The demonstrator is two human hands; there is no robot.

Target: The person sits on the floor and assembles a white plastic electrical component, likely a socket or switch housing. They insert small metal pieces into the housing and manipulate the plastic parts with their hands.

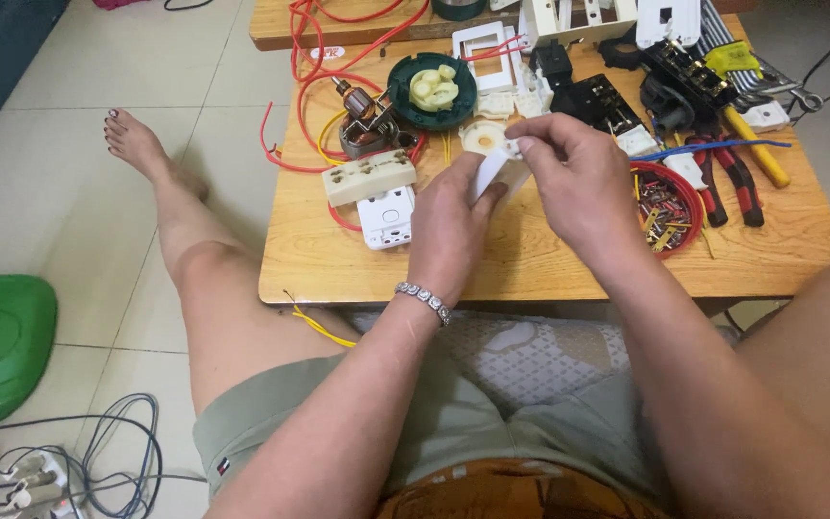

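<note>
Low wooden table [549, 264] cluttered, on pale tiled floor [79, 163].

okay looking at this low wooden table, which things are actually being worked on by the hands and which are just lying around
In hand:
- small white plastic part, held by the left hand and pinched at its top by the right hand

Lying about:
- red dish of small metal bits
- red-handled pliers
- white socket plate
- motor armature
- green round cover
- red wires
</note>
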